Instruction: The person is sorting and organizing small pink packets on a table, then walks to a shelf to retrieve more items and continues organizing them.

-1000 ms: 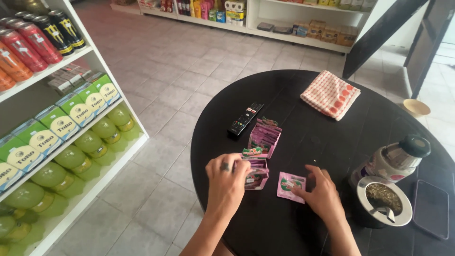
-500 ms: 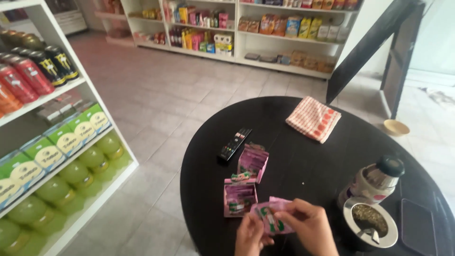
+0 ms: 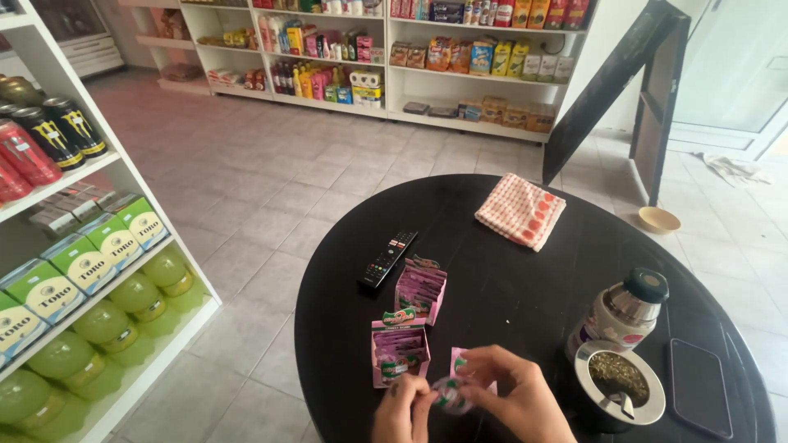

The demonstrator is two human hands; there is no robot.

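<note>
At the near edge of a round black table [image 3: 509, 271], my left hand [image 3: 404, 413] and my right hand [image 3: 517, 400] together pinch a small pink and green sachet [image 3: 450, 395] between their fingertips. Just left of the hands stands an open pink carton [image 3: 399, 351] with more sachets inside. A second open pink carton [image 3: 420, 290] stands behind it. Both wrists run off the bottom of the view.
A black remote [image 3: 387, 258] lies by the far carton. A red-checked cloth [image 3: 520, 210], a thermos [image 3: 624, 312], a metal cup of green herb with a straw [image 3: 619, 382] and a dark phone [image 3: 698, 385] sit to the right. Shop shelves [image 3: 98, 246] stand at left.
The left hand left the near carton and joined the right hand on one sachet, lifted off the table. The view tilted up, showing more of the shop.
</note>
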